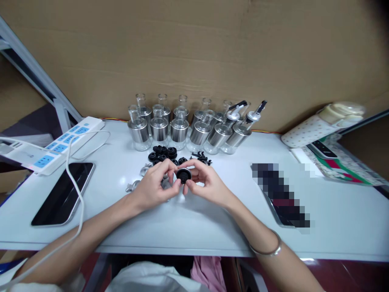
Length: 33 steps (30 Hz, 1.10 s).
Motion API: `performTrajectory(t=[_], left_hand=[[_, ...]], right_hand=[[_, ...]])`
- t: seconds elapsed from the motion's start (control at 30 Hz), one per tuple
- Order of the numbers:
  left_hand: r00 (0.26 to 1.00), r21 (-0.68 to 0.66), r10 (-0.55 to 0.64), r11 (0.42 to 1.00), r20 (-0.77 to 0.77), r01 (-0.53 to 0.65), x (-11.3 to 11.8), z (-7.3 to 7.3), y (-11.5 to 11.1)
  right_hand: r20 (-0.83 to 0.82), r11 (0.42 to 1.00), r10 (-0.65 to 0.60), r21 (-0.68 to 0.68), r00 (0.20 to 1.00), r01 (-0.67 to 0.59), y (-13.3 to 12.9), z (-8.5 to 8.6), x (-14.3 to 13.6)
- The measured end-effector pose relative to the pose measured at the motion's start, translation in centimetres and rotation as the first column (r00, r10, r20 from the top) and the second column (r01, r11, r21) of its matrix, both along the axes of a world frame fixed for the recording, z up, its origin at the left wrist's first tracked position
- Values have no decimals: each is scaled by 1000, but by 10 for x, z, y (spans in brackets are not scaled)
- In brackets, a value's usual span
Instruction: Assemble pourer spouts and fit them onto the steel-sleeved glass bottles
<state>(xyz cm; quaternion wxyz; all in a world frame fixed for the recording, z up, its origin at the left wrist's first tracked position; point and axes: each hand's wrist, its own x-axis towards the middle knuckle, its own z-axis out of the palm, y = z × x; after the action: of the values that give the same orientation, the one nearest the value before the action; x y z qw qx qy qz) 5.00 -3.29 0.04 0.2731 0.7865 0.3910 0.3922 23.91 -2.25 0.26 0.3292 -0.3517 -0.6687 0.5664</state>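
Two bare hands meet on one small cap [184,174], held above the near-middle of the table [212,235], just in front of the black parts [164,153]; left hand [156,184] nearly closed, thumb and curled forefinger pinching the cap's left side; right hand [208,184] likewise nearly closed, thumb low on the near side, forefinger over the top edge, its other fingers loosely curled behind; how hard either presses, cannot tell. Cap shows a pale, shiny rim around a dark, ribbed centre, the centre facing the wearer; weight judged light, fingertips enough; rim looks like metal, so likely stiff and somewhat slick under a dry finger; ribbed centre looks like rubber or soft plastic, probably grippy and giving a little when squeezed. Best hold, by judgement: opposite sides of the rim, thumbs against the ribs to stop it turning; breakage seems unlikely, slipping or tilting the likelier fault. Silver parts [132,186] lie beside and partly behind the left hand; steel-banded glass bottles [179,130] stand in rows beyond, judged far more fragile than the cap.
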Motion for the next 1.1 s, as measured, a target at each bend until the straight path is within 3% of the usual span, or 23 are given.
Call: performTrajectory(t=[0.1, 0.47, 0.87, 1.0, 1.1], left_hand=[[999, -115, -13, 993, 52, 19, 0, -1, 0], [991, -231, -52, 970, 125, 80, 0, -5, 0], [985, -105, -97, 988, 141, 113, 1, -1, 0], [981, -49, -60, 996, 185, 70, 3, -5, -1], [971, 27, -8, 1000, 240, 2, 4, -8, -1]], right_hand=[[32, 1000, -15, -2, 999, 15, -3, 0, -2], [159, 997, 13, 70, 987, -24, -7, -1, -3], [157, 994, -11, 105, 987, -5, -11, -2, -5], [79, 996, 48, 66, 996, -54, -8, -4, -4], [41, 980, 16, 198, 999, -23, -3, -2, -1]])
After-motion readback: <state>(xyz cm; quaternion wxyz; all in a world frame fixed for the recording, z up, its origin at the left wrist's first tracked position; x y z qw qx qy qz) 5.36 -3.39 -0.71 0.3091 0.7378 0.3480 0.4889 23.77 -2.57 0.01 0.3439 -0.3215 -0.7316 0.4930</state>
